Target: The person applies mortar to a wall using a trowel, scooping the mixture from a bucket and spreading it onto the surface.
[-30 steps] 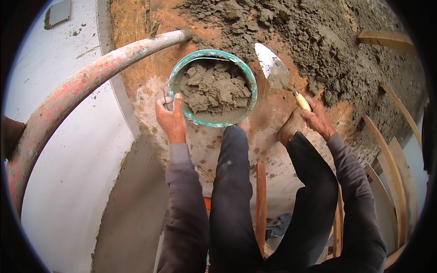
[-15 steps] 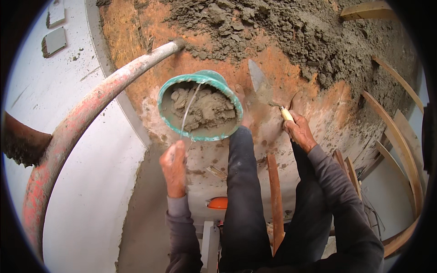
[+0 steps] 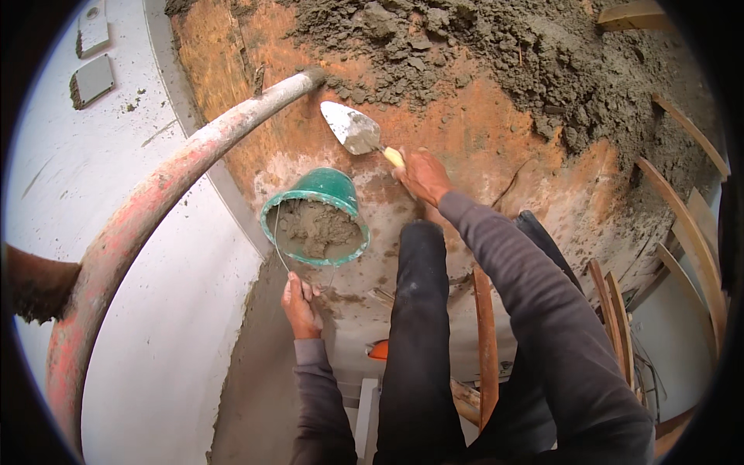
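Note:
My left hand [image 3: 302, 304] is closed round the wire handle [image 3: 280, 246] of a green bucket [image 3: 325, 184]. The bucket tilts with its mouth toward me, and grey mortar [image 3: 316, 226] lies inside it. In my right hand [image 3: 424, 177] is a pointing trowel [image 3: 353, 129], gripped by its pale yellow handle. Its blade points up and left, above the bucket and apart from it. Some mortar clings to the half of the blade nearest the handle.
A heap of grey mortar [image 3: 465, 46] spreads over the stained board [image 3: 496, 132] at the far side. To the left, a curved red-and-white pole [image 3: 167, 174] crosses a white wall [image 3: 147, 310]. Wooden strips [image 3: 682, 225] stand at the right, and another [image 3: 486, 349] rises between my legs.
The trowel in my right hand has swung left and up, from right of the bucket to above it. The bucket has come lower and tipped further toward me.

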The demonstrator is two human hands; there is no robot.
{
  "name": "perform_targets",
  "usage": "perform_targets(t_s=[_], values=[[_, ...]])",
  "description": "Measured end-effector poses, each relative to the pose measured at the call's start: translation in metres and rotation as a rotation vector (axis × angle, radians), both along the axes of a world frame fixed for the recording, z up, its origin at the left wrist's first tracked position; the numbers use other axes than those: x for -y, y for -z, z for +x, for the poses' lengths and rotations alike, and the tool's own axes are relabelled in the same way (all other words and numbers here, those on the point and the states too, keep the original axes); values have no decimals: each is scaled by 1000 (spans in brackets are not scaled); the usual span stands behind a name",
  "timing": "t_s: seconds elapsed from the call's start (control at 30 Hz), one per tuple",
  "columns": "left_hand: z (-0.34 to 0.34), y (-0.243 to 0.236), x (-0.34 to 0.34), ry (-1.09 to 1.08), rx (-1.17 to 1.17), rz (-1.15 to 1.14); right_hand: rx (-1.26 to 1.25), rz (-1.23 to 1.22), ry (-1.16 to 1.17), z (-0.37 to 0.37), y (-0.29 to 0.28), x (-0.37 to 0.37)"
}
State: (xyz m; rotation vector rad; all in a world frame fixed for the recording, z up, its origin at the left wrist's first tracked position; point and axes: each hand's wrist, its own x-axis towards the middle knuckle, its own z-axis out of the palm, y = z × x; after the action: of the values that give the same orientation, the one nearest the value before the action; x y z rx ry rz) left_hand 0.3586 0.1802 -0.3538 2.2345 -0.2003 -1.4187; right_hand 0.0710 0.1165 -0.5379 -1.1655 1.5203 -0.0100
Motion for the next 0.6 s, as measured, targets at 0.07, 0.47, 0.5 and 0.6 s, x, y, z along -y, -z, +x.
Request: perform_targets(t_s=[0.07,0.47,0.5,0.6], values=[[-2,1,0,-7,-24,-1,-15,94,93,10,17,8],[-48,-62,28,539,419,12,109,86,1139,-71,18,-19],[-71,-73,40,549,323,26,205,131,1334,-81,5,-20],[-134,-92,63,660,38,-7,275,125,1507,-102,-20,-37]])
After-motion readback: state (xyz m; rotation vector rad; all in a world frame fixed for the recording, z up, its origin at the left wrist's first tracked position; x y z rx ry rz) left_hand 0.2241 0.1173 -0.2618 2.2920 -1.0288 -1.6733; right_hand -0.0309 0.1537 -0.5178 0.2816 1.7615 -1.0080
